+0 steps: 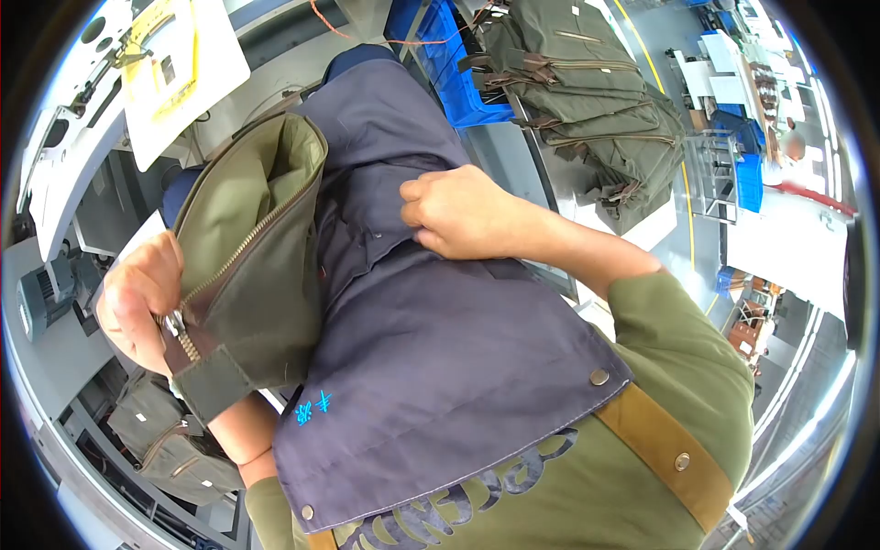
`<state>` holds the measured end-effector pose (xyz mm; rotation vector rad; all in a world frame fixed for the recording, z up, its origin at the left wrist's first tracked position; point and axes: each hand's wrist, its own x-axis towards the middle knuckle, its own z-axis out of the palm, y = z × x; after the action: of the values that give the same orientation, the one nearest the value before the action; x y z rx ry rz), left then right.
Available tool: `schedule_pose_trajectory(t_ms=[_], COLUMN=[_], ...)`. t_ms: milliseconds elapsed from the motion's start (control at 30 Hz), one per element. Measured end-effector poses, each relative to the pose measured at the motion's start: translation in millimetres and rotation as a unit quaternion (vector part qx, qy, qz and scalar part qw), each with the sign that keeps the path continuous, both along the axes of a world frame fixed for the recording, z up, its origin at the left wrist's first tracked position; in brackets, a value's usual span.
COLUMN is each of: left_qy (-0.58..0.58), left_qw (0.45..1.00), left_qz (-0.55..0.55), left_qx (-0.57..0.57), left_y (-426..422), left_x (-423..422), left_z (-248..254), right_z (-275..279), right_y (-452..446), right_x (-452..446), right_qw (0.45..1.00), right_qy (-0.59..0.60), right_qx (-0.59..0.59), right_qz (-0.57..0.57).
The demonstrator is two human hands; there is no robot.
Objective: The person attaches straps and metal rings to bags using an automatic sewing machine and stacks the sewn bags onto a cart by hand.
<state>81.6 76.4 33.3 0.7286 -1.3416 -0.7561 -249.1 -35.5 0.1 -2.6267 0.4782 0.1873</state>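
Observation:
My left hand [142, 298] is closed on the edge of a dark olive zippered fabric pouch [275, 307], beside the zipper's metal pull. The brass zipper [247, 243] is undone, and a lighter green lining shows inside. A short fabric tab [213, 380] hangs at the pouch's lower end. My right hand [454, 215] rests against the dark grey apron [440, 339] over my lap, near its pocket, with the fingers curled in. What those fingers hold, if anything, is hidden.
A stack of olive zippered bags [596, 101] lies at upper right, next to a blue crate [467, 87]. More olive bags [170, 440] are at lower left. A white board with a yellow outline [179, 73] and machine parts stand at upper left.

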Motion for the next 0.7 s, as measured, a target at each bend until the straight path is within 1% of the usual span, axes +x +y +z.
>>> schedule_pose_trajectory(t_ms=[67,100,167,200,267,333,400,433,500,633,700], left_qy=[0.007,0.007,0.009,0.012,0.015,0.026,0.034,0.04,0.052,0.052,0.06], left_qw=[1.0,1.0,1.0,1.0,1.0,1.0,0.999,0.998,0.997,0.997,0.997], left_qz=[0.008,0.01,0.02,0.017,0.016,0.004,0.023,0.038,0.045,0.019,0.018], left_qx=[0.005,0.007,0.017,0.014,0.017,0.016,0.03,0.041,0.046,0.051,0.046], left_y=[-3.7,-3.8,-3.8,-3.4,-2.1,-2.0,-1.7,-1.7,-1.4,-1.8,-1.7], left_x=[-5.9,-8.9,-10.5,-9.0,-8.5,-10.3,-16.9,-21.2,-25.8,-30.0,-31.8], left_z=[1.4,2.7,4.5,3.1,5.8,5.3,5.9,7.0,8.4,5.2,1.9], right_z=[5.8,13.1,17.0,15.1,8.8,10.7,14.6,17.0,21.5,24.0,10.6], right_y=[-0.9,-5.0,-9.0,-9.9,-10.4,-11.5,-11.7,-11.3,-8.7,5.1,17.8], right_x=[0.3,0.4,4.3,4.3,2.7,3.8,6.3,6.5,4.6,-6.3,-19.4], right_qw=[0.994,0.988,0.986,0.986,0.983,0.983,0.981,0.982,0.989,0.991,0.982], right_qy=[-0.072,-0.123,-0.129,-0.131,-0.15,-0.152,-0.163,-0.163,-0.12,-0.078,0.004], right_qx=[-0.048,-0.062,-0.099,-0.1,-0.084,-0.079,-0.078,-0.077,-0.064,-0.045,-0.102], right_qz=[-0.063,-0.071,-0.03,-0.025,-0.059,-0.06,-0.063,-0.06,-0.059,-0.096,-0.158])
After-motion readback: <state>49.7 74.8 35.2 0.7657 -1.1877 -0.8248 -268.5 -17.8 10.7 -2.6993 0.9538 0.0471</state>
